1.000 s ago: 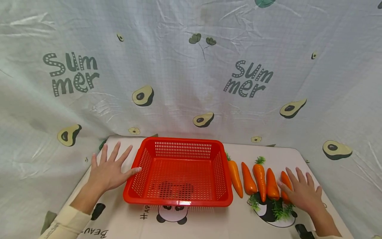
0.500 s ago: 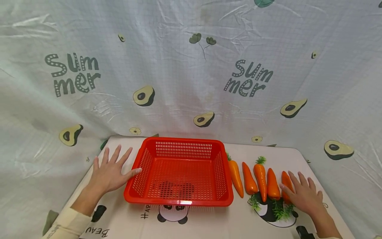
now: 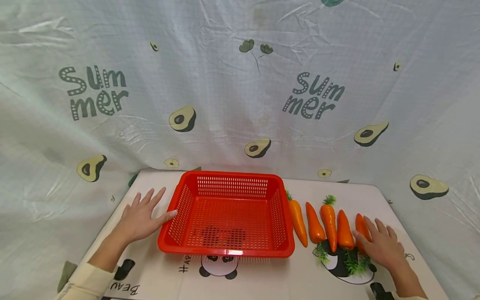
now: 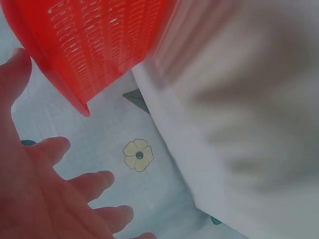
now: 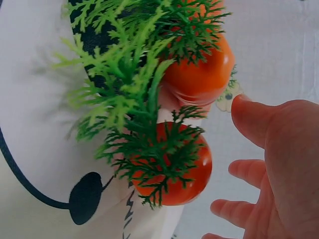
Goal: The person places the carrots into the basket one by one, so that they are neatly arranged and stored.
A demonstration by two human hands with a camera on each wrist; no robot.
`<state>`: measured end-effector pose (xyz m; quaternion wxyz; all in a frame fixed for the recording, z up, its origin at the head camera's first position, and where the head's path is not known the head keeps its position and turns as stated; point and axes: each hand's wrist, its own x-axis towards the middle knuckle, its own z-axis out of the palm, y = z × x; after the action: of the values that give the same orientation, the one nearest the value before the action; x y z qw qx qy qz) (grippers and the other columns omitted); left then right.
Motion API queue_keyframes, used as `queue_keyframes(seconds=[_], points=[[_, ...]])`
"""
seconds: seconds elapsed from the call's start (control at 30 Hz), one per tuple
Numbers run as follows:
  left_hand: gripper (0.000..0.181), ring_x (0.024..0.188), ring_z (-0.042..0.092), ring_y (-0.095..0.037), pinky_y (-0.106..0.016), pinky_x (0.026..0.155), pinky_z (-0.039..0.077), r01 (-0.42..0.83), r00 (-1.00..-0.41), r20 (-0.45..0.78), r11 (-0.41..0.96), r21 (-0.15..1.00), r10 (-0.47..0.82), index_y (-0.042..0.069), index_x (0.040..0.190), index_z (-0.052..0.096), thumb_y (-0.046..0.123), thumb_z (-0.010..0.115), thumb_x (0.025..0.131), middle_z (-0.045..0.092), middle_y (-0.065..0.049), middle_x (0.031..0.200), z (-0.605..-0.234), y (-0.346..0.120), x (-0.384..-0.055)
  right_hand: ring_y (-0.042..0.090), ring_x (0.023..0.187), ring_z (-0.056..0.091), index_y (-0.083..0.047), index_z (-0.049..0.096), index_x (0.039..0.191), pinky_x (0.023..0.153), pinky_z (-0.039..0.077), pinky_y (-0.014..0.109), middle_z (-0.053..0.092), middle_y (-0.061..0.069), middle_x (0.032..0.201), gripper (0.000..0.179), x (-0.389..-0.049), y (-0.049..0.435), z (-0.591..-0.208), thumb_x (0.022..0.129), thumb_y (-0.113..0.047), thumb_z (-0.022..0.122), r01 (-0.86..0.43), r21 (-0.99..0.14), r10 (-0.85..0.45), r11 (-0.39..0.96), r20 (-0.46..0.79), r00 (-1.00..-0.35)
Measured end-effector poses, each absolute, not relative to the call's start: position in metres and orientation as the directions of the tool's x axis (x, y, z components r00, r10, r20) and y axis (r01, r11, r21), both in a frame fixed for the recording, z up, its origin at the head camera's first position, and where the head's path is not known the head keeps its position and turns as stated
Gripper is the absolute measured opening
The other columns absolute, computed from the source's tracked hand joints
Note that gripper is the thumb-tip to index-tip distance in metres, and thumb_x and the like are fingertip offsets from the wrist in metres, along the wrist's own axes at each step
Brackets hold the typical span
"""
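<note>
Head view: left hand [image 3: 140,221] has its fingers spread apart and holds nothing; the red basket [image 3: 226,252] sits just beside its thumb, contact cannot be confirmed. Right hand [image 3: 384,246] has its fingers apart, gripping nothing; the nearest carrot [image 3: 362,227] lies just beside its thumb. Four more carrots [image 3: 328,225] lie in a row between that hand and the basket.
</note>
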<state>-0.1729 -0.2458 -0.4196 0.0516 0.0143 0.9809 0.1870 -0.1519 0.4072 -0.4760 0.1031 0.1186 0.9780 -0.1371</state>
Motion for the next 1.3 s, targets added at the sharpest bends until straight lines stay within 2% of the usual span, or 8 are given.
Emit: queue_keyframes(seconds=[0.17,0.33,0.47,0.57,0.7,0.8,1.1,1.3], points=[[0.102,0.15,0.013,-0.067,-0.085,0.112,0.022,-0.006,-0.986,-0.151,0.893,0.45,0.069,0.007,0.166,0.018,0.069,0.057,0.095,0.017,-0.038,0.166,-0.42,-0.247,-0.175,0.071,0.137,0.016,0.008,0.023,0.157,0.106,0.025,0.086,0.013,0.047,0.155,0.097,-0.153,0.407,-0.477,0.102,-0.07,0.041,0.268,-0.237,0.212,0.934,-0.235,-0.948],[0.102,0.149,0.028,-0.06,-0.078,0.107,0.04,-0.051,-0.969,-0.234,0.856,0.514,0.083,0.006,0.167,0.014,0.065,0.058,0.097,0.023,-0.035,0.166,-0.419,-0.248,-0.178,0.071,0.135,0.021,0.009,0.022,0.157,0.105,0.029,0.086,0.015,0.047,0.154,0.097,-0.152,0.406,-0.477,0.102,-0.067,0.046,0.29,-0.243,0.23,0.926,-0.247,-0.941],[0.099,0.141,0.041,-0.06,-0.071,0.1,0.051,-0.092,-0.958,-0.278,0.834,0.544,0.075,0.002,0.165,0.018,0.062,0.06,0.098,0.036,-0.036,0.16,-0.417,-0.249,-0.179,0.072,0.132,0.029,0.012,0.023,0.156,0.104,0.033,0.083,0.022,0.048,0.151,0.098,-0.152,0.405,-0.476,0.101,-0.065,0.05,0.288,-0.251,0.232,0.924,-0.23,-0.945],[0.095,0.124,0.058,-0.051,-0.059,0.092,0.059,-0.127,-0.952,-0.297,0.794,0.595,0.07,-0.002,0.163,0.024,0.056,0.063,0.098,0.051,-0.035,0.146,-0.417,-0.249,-0.18,0.071,0.13,0.034,0.014,0.025,0.155,0.103,0.038,0.08,0.028,0.049,0.148,0.099,-0.152,0.405,-0.475,0.1,-0.062,0.054,0.285,-0.261,0.23,0.922,-0.221,-0.948],[0.091,0.099,0.067,-0.029,-0.045,0.084,0.062,-0.183,-0.944,-0.325,0.732,0.656,0.055,-0.007,0.159,0.029,0.048,0.069,0.098,0.062,-0.027,0.124,-0.417,-0.248,-0.183,0.07,0.126,0.04,0.016,0.026,0.153,0.102,0.043,0.077,0.034,0.05,0.144,0.096,-0.152,0.404,-0.474,0.099,-0.057,0.059,0.285,-0.276,0.229,0.918,-0.219,-0.949],[0.088,0.092,0.068,-0.022,-0.043,0.084,0.065,-0.216,-0.939,-0.341,0.683,0.698,0.051,-0.008,0.158,0.03,0.041,0.072,0.098,0.063,-0.024,0.118,-0.416,-0.246,-0.184,0.068,0.123,0.044,0.017,0.027,0.152,0.101,0.045,0.075,0.037,0.051,0.141,0.094,-0.153,0.405,-0.475,0.099,-0.052,0.062,0.293,-0.282,0.233,0.914,-0.226,-0.946],[0.067,0.088,0.07,-0.018,-0.042,0.081,0.066,-0.247,-0.936,-0.339,0.511,0.823,0.094,-0.013,0.151,0.04,0.021,0.069,0.101,0.07,-0.019,0.107,-0.419,-0.243,-0.184,0.06,0.115,0.055,0.02,0.029,0.149,0.095,0.053,0.067,0.049,0.049,0.133,0.091,-0.159,0.409,-0.479,0.096,-0.043,0.066,0.308,-0.311,0.24,0.899,-0.238,-0.941],[0.065,0.089,0.072,-0.02,-0.041,0.079,0.066,-0.266,-0.939,-0.337,0.473,0.84,0.07,-0.014,0.148,0.043,0.02,0.07,0.1,0.073,-0.021,0.108,-0.421,-0.242,-0.185,0.056,0.11,0.059,0.02,0.031,0.149,0.089,0.057,0.061,0.051,0.048,0.131,0.088,-0.161,0.408,-0.478,0.095,-0.04,0.068,0.344,-0.35,0.268,0.871,-0.247,-0.931]])
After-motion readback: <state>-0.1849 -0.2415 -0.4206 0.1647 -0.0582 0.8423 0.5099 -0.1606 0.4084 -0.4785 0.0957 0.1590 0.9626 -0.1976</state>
